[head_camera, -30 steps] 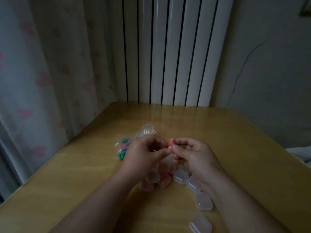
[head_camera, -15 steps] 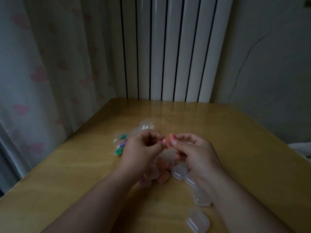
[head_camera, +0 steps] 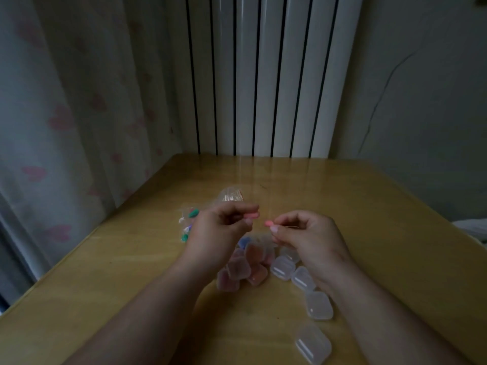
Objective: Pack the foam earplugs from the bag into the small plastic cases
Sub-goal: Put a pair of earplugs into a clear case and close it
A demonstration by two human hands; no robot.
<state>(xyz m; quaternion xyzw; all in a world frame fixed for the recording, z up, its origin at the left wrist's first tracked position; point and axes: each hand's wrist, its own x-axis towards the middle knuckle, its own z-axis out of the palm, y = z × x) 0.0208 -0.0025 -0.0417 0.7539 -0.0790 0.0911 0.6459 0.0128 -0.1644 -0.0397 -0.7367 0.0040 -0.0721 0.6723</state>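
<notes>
Closest to me, a clear empty case [head_camera: 312,345] lies on the wooden table [head_camera: 105,285]. More clear cases [head_camera: 319,306] lie in a line from it, beside my right wrist. Between my two wrists there is a small heap of closed cases [head_camera: 238,268] with pink colour inside; one at the back shows blue.

Above this heap I hold my hands near each other, not touching. My left hand [head_camera: 218,233] pinches one pink earplug [head_camera: 252,215] between thumb and forefinger, and the other fingers are curled. My right hand [head_camera: 313,238] pinches a second pink earplug [head_camera: 268,223] at its fingertips in the same way.

Behind my left hand lies the clear bag [head_camera: 232,196], with green earplugs [head_camera: 193,213] in it. Farther, a white radiator [head_camera: 263,75] stands at the wall, and a curtain [head_camera: 66,101] hangs at the left.
</notes>
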